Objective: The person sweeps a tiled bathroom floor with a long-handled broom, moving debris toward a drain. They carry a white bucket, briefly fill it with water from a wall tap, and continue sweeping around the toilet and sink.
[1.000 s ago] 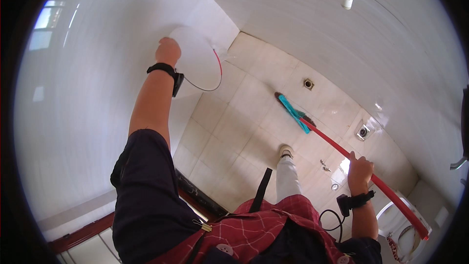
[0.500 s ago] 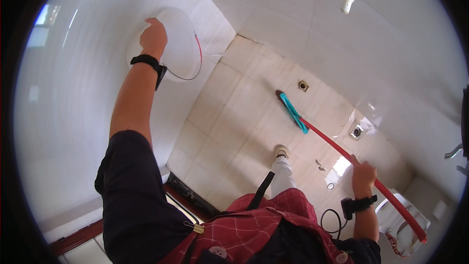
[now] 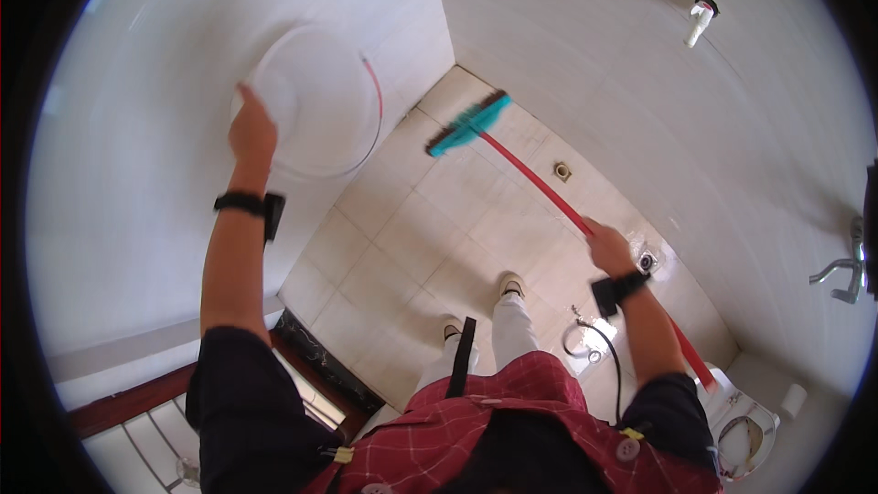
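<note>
My left hand [image 3: 253, 131] is closed on the near left rim of a white bucket [image 3: 315, 96], held up beside the left wall. The bucket's round mouth faces me, and its wire handle with a red grip [image 3: 374, 85] hangs along the far right side. In my right hand [image 3: 609, 245] is the red pole of a broom [image 3: 540, 185], fingers wrapped round it. The broom's teal head [image 3: 469, 125] with dark bristles is blurred and lies over the tiles near the room's far corner; whether it touches them I cannot tell.
Two floor drains, a near-wall one [image 3: 562, 171] and a wet one [image 3: 647, 261], lie right of the broom. A black hose [image 3: 615, 361] curls by my right arm. The toilet [image 3: 764, 421] stands at lower right. A white tap [image 3: 701, 22] and a metal tap [image 3: 852, 265] jut from the right wall.
The broom head has swung left and away toward the far corner, with my right hand moving forward. My left hand has shifted left, and the bucket's mouth now shows more fully.
</note>
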Demonstrator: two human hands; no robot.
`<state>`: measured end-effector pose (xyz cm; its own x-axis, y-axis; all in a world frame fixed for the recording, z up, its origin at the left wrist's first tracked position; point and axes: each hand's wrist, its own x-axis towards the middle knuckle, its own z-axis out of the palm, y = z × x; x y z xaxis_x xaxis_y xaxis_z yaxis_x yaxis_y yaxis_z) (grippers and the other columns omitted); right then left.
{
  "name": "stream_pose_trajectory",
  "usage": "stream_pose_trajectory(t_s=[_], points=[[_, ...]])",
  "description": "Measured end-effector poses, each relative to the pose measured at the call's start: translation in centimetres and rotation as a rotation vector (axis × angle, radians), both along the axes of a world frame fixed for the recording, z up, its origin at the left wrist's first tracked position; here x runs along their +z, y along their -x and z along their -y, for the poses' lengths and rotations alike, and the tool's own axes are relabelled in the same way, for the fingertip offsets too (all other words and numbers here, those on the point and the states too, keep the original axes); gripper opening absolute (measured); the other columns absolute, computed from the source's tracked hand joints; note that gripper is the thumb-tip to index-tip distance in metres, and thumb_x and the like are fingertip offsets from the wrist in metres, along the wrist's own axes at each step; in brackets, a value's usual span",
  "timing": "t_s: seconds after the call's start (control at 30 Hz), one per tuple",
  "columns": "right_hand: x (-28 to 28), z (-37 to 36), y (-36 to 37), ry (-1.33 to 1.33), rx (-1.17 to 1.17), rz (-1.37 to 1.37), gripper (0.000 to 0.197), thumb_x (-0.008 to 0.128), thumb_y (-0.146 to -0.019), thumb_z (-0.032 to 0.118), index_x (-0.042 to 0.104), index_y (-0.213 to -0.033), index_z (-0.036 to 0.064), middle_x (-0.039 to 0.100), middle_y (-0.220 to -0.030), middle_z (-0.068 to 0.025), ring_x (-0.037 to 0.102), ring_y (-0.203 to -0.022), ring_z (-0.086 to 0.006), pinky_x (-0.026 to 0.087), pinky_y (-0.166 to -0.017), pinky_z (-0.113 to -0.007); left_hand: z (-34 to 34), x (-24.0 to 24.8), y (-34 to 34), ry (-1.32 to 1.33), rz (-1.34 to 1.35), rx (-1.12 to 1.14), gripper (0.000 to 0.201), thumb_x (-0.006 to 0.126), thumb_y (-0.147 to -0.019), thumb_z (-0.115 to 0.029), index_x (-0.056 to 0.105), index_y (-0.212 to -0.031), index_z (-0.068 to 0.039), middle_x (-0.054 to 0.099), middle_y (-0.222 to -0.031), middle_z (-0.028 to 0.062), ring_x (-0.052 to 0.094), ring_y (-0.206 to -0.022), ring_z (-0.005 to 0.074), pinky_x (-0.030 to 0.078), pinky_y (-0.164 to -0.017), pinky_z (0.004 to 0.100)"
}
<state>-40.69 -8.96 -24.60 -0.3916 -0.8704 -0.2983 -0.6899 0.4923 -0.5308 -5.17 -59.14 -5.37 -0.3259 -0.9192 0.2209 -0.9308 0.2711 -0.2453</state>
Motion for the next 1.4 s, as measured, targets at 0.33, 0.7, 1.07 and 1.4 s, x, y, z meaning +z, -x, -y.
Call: stream_pose_trajectory(t_s=[0.33, 0.7, 1.07, 1.4], points=[[-13.8, 23.5, -3.1, -0.252, 0.063, -0.109, 0.032, 0.042, -0.089, 0.015, 0.060, -0.115, 0.0179, 0.066, -0.099, -0.0140, 0.064, -0.093, -0.0308, 0.051, -0.078, -0.045, -18.3, -5.0, -27.3, -0.159, -0.247, 0.457, 0.068, 0.042, -0.074, 0.002, 0.023, -0.139, -0.002, 0.057, -0.106, 0.0323, 0.055, -0.098, 0.0469, 0.045, -0.083, 0.0495], [-11.9, -6.4, 8.0, -0.591, 0.091, -0.055, 0.056, 0.048, -0.090, 0.023, 0.027, -0.142, 0.0258, 0.061, -0.085, -0.0256, 0.060, -0.081, -0.0431, 0.047, -0.072, -0.052, -35.6, -6.3, -42.0, -0.153, -0.256, 1.243, 0.044, 0.044, -0.076, -0.001, 0.035, -0.118, 0.010, 0.054, -0.104, 0.0365, 0.058, -0.094, 0.0471, 0.050, -0.082, 0.0473], [12.0, -5.8, 10.2, -0.383, 0.101, -0.053, 0.031, 0.049, -0.088, 0.015, 0.058, -0.116, 0.0043, 0.061, -0.095, -0.0264, 0.059, -0.087, -0.0422, 0.048, -0.075, -0.046, -41.8, -6.3, -39.7, -0.116, -0.539, 1.361, 0.042, 0.046, -0.075, -0.002, 0.037, -0.114, 0.011, 0.054, -0.106, 0.0347, 0.061, -0.085, 0.0460, 0.056, -0.066, 0.0453], [2.9, 2.9, 8.8, -0.455, 0.096, -0.356, 0.038, 0.039, -0.094, 0.031, 0.043, -0.132, 0.0340, 0.065, -0.091, -0.0170, 0.062, -0.084, -0.0376, 0.050, -0.068, -0.048, -44.0, -4.9, -37.1, -0.156, -0.451, 1.276, 0.044, 0.040, -0.077, 0.000, 0.033, -0.121, 0.008, 0.056, -0.100, 0.0323, 0.062, -0.070, 0.0413, 0.053, -0.042, 0.0423]])
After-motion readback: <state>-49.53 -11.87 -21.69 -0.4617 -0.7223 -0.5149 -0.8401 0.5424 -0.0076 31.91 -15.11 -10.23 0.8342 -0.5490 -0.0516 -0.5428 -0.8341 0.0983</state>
